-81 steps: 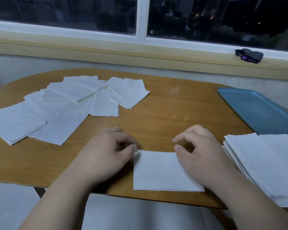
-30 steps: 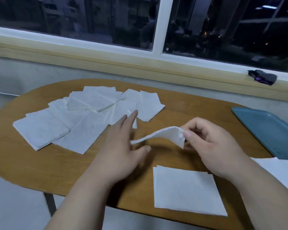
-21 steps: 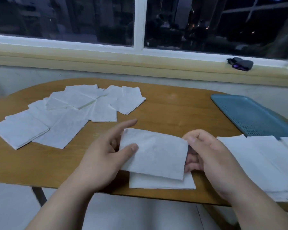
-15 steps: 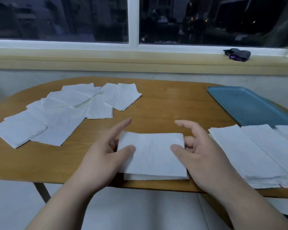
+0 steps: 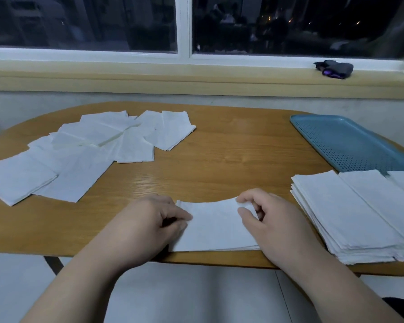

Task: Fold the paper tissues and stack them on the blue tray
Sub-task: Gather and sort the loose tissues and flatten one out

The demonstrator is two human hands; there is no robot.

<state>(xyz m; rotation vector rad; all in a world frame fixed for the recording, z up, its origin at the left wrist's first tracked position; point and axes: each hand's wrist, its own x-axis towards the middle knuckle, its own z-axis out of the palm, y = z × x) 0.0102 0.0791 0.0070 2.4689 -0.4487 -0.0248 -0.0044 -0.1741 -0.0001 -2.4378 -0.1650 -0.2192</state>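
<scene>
A white folded tissue lies at the table's near edge on top of another one. My left hand pinches its left edge with curled fingers. My right hand pinches its far right corner, which is lifted a little. Several loose tissues are spread over the left half of the table. A thick stack of folded tissues sits at the right, its far end overlapping the blue perforated tray.
The oval wooden table stands below a window sill, where a dark bundle with a purple part lies at the right. Bare wood shows between the loose tissues and the tray. The floor is visible below the near edge.
My right hand carried a tissue from the left pile and laid it on the one at the near edge. Both hands now pinch its ends, and its far edge has come nearer.
</scene>
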